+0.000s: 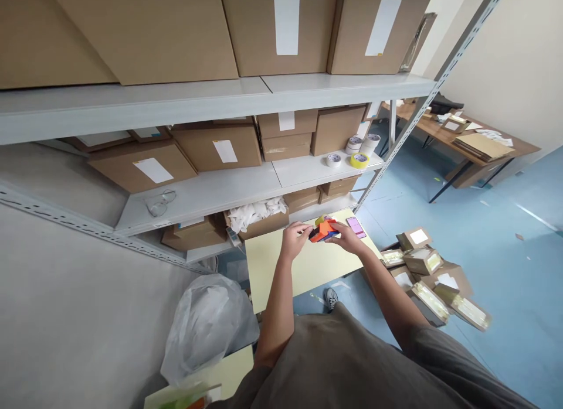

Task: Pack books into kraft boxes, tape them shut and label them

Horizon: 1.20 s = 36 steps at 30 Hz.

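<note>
An orange and blue tape dispenser point(324, 229), with a yellowish roll at its far side, is held above the pale yellow table point(268, 268). My right hand point(346, 238) grips its right side. At its dark left end is my left hand point(295, 239), with thumb and fingertips pinched together; whatever lies between them is too small to make out. A phone with a pink screen point(356, 227) lies on the table just right of my right hand.
Metal shelving point(211, 192) with cardboard boxes and tape rolls point(359, 160) stands ahead. Several taped boxes point(422, 262) lie on the floor at right. A clear plastic bag point(211, 321) is at lower left. A brown desk point(484, 136) stands at far right.
</note>
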Available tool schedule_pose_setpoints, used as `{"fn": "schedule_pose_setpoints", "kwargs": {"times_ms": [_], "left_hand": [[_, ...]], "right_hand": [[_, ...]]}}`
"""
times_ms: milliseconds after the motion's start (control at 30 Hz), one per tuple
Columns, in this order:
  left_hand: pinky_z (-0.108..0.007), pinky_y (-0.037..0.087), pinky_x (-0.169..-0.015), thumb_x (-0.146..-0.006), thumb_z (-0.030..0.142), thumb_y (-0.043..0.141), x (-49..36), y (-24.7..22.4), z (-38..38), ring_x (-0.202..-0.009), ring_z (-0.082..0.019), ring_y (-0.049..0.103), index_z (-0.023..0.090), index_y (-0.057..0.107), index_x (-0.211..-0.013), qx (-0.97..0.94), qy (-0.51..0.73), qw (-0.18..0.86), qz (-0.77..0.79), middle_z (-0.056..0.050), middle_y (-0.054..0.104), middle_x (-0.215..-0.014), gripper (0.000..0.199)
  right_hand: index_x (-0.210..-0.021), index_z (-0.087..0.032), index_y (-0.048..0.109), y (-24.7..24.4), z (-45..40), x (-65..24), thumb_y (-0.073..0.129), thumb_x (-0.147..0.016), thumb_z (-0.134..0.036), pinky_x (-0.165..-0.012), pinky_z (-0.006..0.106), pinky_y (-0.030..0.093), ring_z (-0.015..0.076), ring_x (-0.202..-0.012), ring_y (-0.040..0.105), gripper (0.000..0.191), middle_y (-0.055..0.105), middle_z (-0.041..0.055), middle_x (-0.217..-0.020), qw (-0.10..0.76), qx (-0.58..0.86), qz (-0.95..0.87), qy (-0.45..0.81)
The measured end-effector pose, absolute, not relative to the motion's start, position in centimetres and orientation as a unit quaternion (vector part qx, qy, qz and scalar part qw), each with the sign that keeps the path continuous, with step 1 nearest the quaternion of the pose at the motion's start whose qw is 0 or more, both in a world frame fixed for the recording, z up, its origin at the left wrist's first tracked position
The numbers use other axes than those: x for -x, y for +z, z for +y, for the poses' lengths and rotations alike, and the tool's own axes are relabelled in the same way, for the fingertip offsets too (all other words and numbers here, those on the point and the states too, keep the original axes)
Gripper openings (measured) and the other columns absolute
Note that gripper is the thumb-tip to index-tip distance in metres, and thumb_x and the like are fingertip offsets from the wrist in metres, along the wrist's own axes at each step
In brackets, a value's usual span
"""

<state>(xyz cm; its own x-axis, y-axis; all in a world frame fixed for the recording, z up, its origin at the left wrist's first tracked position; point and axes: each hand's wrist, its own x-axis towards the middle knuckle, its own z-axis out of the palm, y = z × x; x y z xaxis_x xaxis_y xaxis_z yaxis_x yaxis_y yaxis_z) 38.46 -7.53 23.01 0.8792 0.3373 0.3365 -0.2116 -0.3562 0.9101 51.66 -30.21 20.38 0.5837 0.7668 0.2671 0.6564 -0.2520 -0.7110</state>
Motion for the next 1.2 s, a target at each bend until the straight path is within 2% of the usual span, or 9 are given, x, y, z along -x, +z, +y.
{"fn": "schedule_pose_setpoints", "kwargs": {"times_ms": [233,467,533,633,733,800,933,1100,1200], "left_hand": [[-0.033,0.058,-0.085,-0.106,0.036,0.06,-40.3,22.3,-9.3,-0.091,-0.021,0.073,0.026,0.086,-0.104,-0.832,0.348,0.424,0.079,-0.007,0.078,-0.095,0.028],[-0.033,0.061,-0.087,-0.109,0.041,0.054,-44.5,24.1,-11.5,-0.09,-0.02,0.074,0.024,0.085,-0.106,-0.805,0.442,0.369,0.145,-0.008,0.078,-0.096,0.035],[-0.037,0.06,-0.094,-0.108,0.044,0.056,-46.0,24.5,-11.7,-0.099,-0.023,0.073,0.025,0.085,-0.109,-0.8,0.458,0.346,0.171,-0.011,0.077,-0.108,0.035],[-0.046,0.058,-0.101,-0.106,0.051,0.057,-48.4,24.7,-11.4,-0.113,-0.028,0.069,0.025,0.085,-0.111,-0.788,0.444,0.371,0.213,-0.016,0.066,-0.14,0.039],[-0.05,0.059,-0.101,-0.106,0.057,0.052,-50.6,25.1,-10.6,-0.116,-0.03,0.068,0.022,0.084,-0.109,-0.765,0.418,0.424,0.246,-0.018,0.059,-0.148,0.048],[-0.051,0.057,-0.104,-0.106,0.058,0.053,-51.6,25.6,-10.4,-0.119,-0.03,0.066,0.022,0.084,-0.107,-0.767,0.413,0.421,0.252,-0.017,0.061,-0.145,0.048],[-0.052,0.052,-0.112,-0.106,0.053,0.055,-52.5,27.0,-11.8,-0.125,-0.031,0.064,0.024,0.084,-0.101,-0.8,0.428,0.346,0.241,-0.014,0.064,-0.145,0.041],[-0.051,0.053,-0.111,-0.108,0.045,0.053,-52.8,28.0,-14.1,-0.129,-0.031,0.063,0.026,0.085,-0.106,-0.82,0.431,0.295,0.235,-0.013,0.067,-0.143,0.037],[-0.054,0.052,-0.114,-0.107,0.045,0.056,-53.0,28.1,-14.7,-0.135,-0.033,0.061,0.028,0.084,-0.111,-0.821,0.432,0.294,0.229,-0.012,0.064,-0.15,0.033]], "right_hand": [[-0.112,-0.022,0.075,20.1,-29.4,-55.9,0.076,-0.095,-0.059,-0.089,0.04,0.058,0.0283,-0.097,0.07,0.041,0.075,0.0117,-0.109,0.432,0.759,-0.481,0.072],[-0.111,-0.021,0.077,21.7,-28.7,-62.2,0.076,-0.094,-0.06,-0.091,0.041,0.058,0.0289,-0.099,0.07,0.042,0.075,0.0124,-0.11,0.458,0.724,-0.514,0.055],[-0.115,-0.021,0.077,22.4,-28.1,-64.1,0.077,-0.094,-0.059,-0.095,0.043,0.059,0.0308,-0.105,0.071,0.043,0.075,0.0134,-0.114,0.465,0.717,-0.518,0.045],[-0.122,-0.023,0.076,23.2,-26.9,-66.8,0.077,-0.094,-0.058,-0.103,0.047,0.057,0.0336,-0.117,0.07,0.044,0.075,0.0142,-0.122,0.478,0.706,-0.521,0.034],[-0.121,-0.024,0.077,23.0,-26.0,-69.1,0.077,-0.093,-0.058,-0.109,0.048,0.054,0.0343,-0.122,0.069,0.044,0.076,0.0142,-0.121,0.479,0.702,-0.524,0.048],[-0.121,-0.023,0.077,22.5,-25.6,-70.4,0.079,-0.091,-0.059,-0.107,0.048,0.055,0.0338,-0.118,0.07,0.046,0.077,0.0146,-0.12,0.479,0.704,-0.521,0.057],[-0.118,-0.022,0.077,21.4,-25.7,-72.3,0.08,-0.089,-0.063,-0.1,0.046,0.057,0.0326,-0.11,0.071,0.05,0.076,0.0149,-0.117,0.493,0.692,-0.524,0.054],[-0.109,-0.02,0.077,20.8,-26.3,-73.6,0.078,-0.088,-0.068,-0.09,0.042,0.057,0.0292,-0.097,0.068,0.052,0.075,0.0121,-0.104,0.517,0.666,-0.532,0.078],[-0.104,-0.021,0.078,20.8,-26.6,-74.1,0.079,-0.087,-0.069,-0.087,0.041,0.057,0.028,-0.092,0.067,0.052,0.075,0.0107,-0.099,0.52,0.666,-0.528,0.085]]}}
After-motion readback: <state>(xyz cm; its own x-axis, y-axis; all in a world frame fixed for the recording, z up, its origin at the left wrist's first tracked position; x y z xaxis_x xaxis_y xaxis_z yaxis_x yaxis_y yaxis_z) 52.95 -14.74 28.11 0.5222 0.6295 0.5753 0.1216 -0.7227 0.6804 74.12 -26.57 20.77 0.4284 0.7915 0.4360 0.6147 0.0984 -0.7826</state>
